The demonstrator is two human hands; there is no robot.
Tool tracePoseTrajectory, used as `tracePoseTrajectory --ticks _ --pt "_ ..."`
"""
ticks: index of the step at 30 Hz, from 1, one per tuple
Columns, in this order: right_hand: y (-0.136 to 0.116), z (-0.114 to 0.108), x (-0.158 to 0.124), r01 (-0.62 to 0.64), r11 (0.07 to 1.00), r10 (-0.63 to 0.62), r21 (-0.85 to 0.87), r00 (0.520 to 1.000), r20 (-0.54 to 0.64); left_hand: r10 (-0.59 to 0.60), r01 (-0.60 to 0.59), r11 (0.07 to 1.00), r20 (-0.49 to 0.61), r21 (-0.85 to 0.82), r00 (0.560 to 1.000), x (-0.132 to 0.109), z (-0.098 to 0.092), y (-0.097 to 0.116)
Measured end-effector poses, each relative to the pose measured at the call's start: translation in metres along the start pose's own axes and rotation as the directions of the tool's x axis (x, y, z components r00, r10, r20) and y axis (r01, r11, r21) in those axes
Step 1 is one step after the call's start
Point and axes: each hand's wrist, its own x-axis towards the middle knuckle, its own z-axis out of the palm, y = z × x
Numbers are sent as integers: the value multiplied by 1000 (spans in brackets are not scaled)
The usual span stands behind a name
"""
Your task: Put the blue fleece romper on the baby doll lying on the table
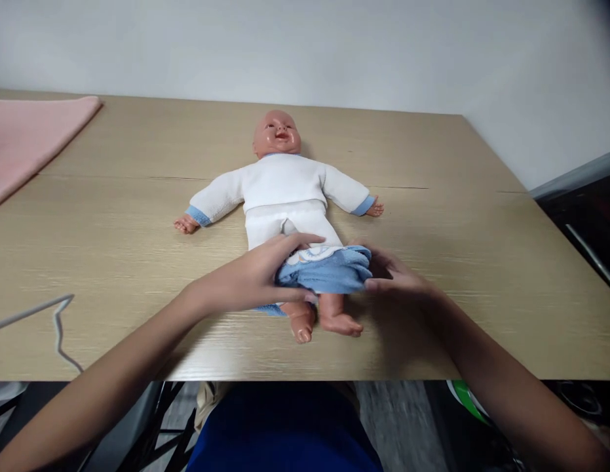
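Observation:
A baby doll [280, 177] lies on its back on the wooden table [113, 229], head toward the wall, arms spread, in a white top with blue cuffs. Blue trousers [329, 272] are bunched round its legs above the bare feet [334, 321]. My left hand [255, 275] grips the left side of the blue trousers at the doll's thighs. On the other side, my right hand [393, 275] pinches the trousers' right edge.
A pink cloth [24, 141] lies at the table's far left corner. A thin white cable [54, 314] trails over the near left edge. A white wall stands behind the table, and dark furniture [584, 223] sits to the right.

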Motion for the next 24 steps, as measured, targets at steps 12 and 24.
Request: tracePoseTrajectory --ticks 12,24 --pt "-20 -1 70 91 993 -108 -81 963 -248 -305 282 951 -251 -124 919 -73 13 -23" --pt "-9 7 99 -66 979 143 195 901 -411 -354 24 707 -323 -707 878 -47 14 -59"
